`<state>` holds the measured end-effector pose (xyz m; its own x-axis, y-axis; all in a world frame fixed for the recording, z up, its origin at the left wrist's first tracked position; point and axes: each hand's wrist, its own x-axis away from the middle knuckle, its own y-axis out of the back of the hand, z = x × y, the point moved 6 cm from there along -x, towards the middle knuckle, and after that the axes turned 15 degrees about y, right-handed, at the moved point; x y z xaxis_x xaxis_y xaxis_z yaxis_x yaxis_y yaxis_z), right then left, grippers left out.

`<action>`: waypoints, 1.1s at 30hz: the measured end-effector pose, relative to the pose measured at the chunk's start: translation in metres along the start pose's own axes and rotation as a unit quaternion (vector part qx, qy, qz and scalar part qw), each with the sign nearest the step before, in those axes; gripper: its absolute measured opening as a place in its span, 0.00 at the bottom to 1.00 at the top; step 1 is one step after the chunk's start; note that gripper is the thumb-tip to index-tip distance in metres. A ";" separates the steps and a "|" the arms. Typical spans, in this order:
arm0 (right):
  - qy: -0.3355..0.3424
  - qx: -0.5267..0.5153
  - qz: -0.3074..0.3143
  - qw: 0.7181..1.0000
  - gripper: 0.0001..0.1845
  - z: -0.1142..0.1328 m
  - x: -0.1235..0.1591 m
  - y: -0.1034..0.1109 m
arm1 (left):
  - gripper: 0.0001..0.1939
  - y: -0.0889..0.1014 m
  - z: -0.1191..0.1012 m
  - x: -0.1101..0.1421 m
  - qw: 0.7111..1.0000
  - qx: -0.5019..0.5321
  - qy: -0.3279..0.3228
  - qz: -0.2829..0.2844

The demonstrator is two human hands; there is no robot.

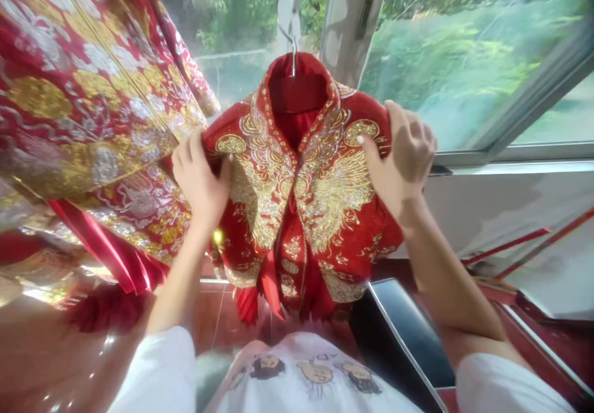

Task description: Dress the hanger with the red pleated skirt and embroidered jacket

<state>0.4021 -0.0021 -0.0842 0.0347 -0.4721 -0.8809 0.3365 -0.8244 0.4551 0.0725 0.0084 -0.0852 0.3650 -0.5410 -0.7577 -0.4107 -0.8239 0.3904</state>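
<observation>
A red jacket with a stand-up collar and gold and silver embroidery hangs in front of me on a hanger with a metal hook. My left hand is closed on the jacket's shoulder at the left, with its thumb on the front and its other fingers over the outer edge. My right hand grips the opposite shoulder the same way, thumb pointing inward. Red ribbon-like cloth dangles below the jacket's front opening. The inside of the sleeves is hidden.
Large red cloth with gold and silver embroidery fills the left side. Behind the jacket are window panes with a metal frame. A black flat-sided object stands at the lower right on the reddish tiled floor.
</observation>
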 end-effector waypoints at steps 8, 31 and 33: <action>0.116 0.101 -0.065 0.986 0.43 0.098 0.128 -0.055 | 0.36 -0.069 0.028 0.156 0.996 -0.064 -0.058 0.012; -0.130 -0.368 0.013 0.921 0.19 0.092 0.172 -0.097 | 0.15 -0.067 0.004 0.188 0.969 0.110 -0.132 0.177; -0.163 -0.338 0.012 0.927 0.21 0.082 0.185 -0.119 | 0.14 -0.091 0.026 0.194 0.978 0.077 -0.112 0.156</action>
<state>0.2916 -0.0169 -0.2909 -0.1991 -0.6479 -0.7353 0.8557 -0.4807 0.1918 0.1585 -0.0175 -0.2814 0.0166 -0.6980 -0.7159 -0.6008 -0.5793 0.5508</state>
